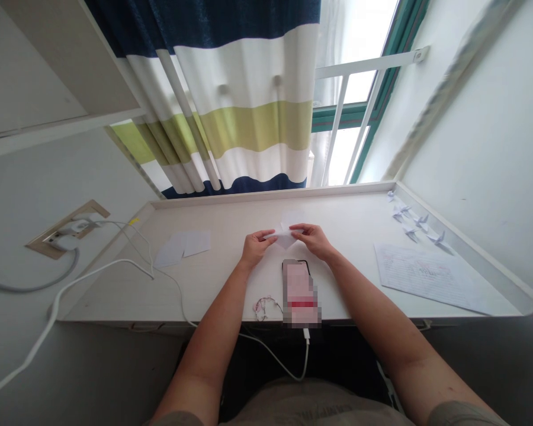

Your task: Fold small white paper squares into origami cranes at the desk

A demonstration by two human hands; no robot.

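A small piece of folded white paper [286,238] is held just above the desk between my two hands. My left hand [257,245] pinches its left corner between thumb and fingers. On the opposite corner, my right hand [312,239] has the same kind of grip. The paper looks like a diamond with a point toward me, and a small flap stands up at its top. Below the hands lies a phone [298,284] with a blurred screen, plugged into a white charging cable [306,337].
Several folded paper cranes [411,232] stand at the desk's right end, behind a written sheet of lined paper [421,275]. Loose white paper squares [183,247] lie at left. A thin red-and-dark string [266,305] is near the front edge. Cables run from a wall socket [68,228].
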